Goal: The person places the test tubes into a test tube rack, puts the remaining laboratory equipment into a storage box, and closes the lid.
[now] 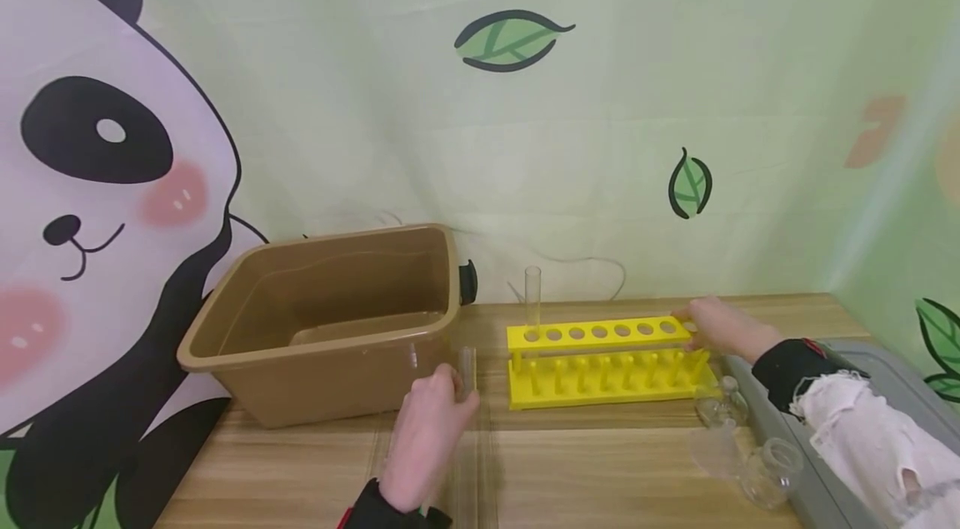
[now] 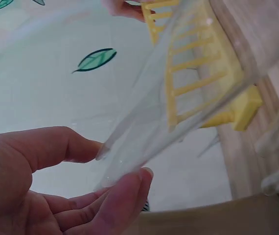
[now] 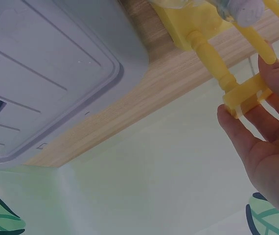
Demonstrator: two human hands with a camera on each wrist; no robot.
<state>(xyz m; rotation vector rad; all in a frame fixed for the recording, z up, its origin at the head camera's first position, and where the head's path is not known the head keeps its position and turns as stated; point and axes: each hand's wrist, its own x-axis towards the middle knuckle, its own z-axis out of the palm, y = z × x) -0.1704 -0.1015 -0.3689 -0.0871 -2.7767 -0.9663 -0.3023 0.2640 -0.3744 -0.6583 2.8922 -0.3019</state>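
A yellow test tube rack (image 1: 600, 366) stands on the table, with one clear test tube (image 1: 532, 296) upright in its leftmost hole. Beside the brown bin, my left hand (image 1: 429, 433) pinches another clear test tube (image 2: 129, 147) between thumb and fingers; in the left wrist view that tube slants across the rack. My right hand (image 1: 723, 327) grips the rack's upper right end, thumb and fingers around the top bar (image 3: 244, 95) in the right wrist view. More clear tubes (image 1: 467, 479) lie on the table near my left hand, partly hidden by it and hard to make out.
The brown plastic bin (image 1: 315, 383) stands at the left. Two small clear glass flasks (image 1: 772, 471) are right of the rack's front, beside a grey storage lid (image 1: 772, 412) under my right arm. A curtain printed with a panda and leaves (image 1: 513, 42) hangs behind.
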